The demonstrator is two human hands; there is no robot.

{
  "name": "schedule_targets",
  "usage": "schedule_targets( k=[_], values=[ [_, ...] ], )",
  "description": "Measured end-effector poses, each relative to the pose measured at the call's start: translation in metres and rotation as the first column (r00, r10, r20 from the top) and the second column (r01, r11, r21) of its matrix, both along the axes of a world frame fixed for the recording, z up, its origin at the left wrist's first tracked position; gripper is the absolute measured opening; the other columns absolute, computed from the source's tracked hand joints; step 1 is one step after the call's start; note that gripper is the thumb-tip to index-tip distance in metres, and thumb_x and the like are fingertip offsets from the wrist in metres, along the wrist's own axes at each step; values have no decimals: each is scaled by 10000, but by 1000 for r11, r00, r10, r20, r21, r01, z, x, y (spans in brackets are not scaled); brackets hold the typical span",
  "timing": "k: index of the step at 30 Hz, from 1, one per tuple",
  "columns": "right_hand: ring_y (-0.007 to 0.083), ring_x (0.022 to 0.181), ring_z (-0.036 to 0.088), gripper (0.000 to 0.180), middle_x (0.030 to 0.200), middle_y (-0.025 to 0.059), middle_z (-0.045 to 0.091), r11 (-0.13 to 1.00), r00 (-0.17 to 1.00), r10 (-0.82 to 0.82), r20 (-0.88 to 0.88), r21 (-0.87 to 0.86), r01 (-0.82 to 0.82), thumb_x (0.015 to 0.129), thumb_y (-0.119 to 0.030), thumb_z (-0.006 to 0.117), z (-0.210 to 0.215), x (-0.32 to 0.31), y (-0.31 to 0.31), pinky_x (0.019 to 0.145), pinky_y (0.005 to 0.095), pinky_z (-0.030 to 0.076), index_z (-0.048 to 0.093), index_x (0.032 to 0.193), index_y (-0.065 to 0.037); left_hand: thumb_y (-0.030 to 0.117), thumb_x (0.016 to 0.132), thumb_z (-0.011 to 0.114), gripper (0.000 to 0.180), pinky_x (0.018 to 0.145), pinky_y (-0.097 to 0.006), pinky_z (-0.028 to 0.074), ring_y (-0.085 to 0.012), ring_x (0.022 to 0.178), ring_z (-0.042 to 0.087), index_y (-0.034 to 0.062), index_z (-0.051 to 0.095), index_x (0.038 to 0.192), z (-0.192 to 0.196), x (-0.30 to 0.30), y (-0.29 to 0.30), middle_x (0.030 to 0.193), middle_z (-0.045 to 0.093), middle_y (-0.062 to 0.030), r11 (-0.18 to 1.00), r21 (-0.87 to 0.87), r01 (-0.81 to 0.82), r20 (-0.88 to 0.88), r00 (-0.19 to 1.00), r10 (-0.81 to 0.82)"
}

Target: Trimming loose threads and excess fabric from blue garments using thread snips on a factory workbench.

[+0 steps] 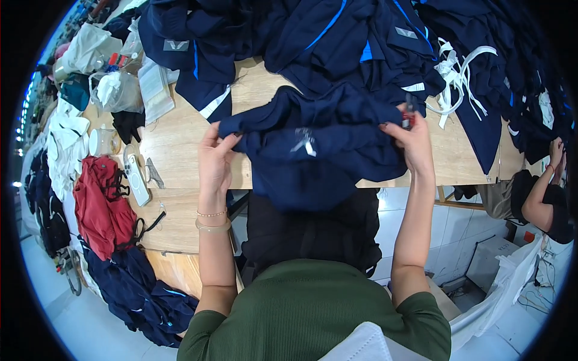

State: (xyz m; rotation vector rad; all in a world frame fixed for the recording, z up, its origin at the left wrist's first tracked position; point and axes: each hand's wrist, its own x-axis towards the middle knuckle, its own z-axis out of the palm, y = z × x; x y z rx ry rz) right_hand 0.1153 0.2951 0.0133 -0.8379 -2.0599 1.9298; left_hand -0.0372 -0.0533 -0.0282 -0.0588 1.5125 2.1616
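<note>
Left grip (215,161), right grip (416,144), well apart

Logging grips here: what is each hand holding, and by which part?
The left hand pinches the garment by its left end, the right hand by its right end. The right also holds a red tool; its gripped part is unclear.

The garment (343,162) you are holding is showing deep navy blue, with a whitish mark (310,148) on it. You are wearing a dark green shirt (313,307) patterned with fine ribs. Ahead of you, the heaped clothes (301,66) are repeating navy with bright blue lines. The tabletop (174,219) is showing pale brown wood grain; to your left, a crumpled fabric item (102,207) is showing dusky red.
</note>
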Motion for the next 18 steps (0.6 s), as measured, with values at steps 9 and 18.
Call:
schedule_targets(
  k=[9,18],
  values=[
    [267,540,439,180,623,126,417,201,839,-365,-402,846,493,625,130,502,-49,32,16,514,309,374,427,704,-13,-75,730,601,235,556,-247,393,-129,633,445,35,440,862,2,9,-4,857,487,-39,500,-429,-753,-870,494,-2],
    [266,551,426,214,658,131,413,440,951,-222,-215,848,294,641,139,541,-79,43,4,531,285,386,416,736,-8,63,750,619,148,534,-305,398,-200,532,445,25,480,715,-21,27,-5,595,481,-99,378,-823,-424,-521,829,-204]
  ],
)
